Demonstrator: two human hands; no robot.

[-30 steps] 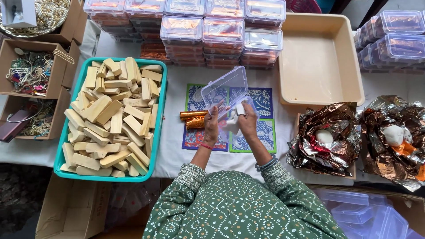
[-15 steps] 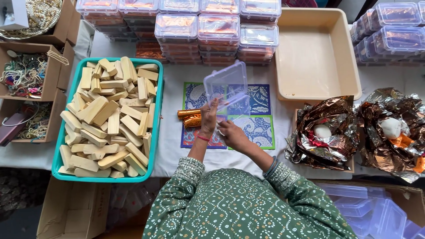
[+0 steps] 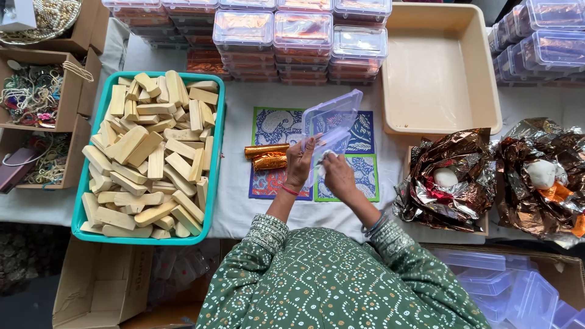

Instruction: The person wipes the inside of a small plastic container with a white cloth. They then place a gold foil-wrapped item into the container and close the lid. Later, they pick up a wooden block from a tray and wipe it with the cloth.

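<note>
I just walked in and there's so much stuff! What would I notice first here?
Probably the teal tray on the left, heaped with pale wooden blocks. In the middle, the left hand and right hand hold an open clear plastic box over a patterned mat. Crinkly shiny foil lies on the right.

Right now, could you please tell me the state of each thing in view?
Clear plastic box: lid open, held up by left hand.
Right hand: at the box, grip unclear.
Teal tray: heaped with wooden blocks.
Beige tray: empty.
Stacked boxes: closed, filled.
</note>
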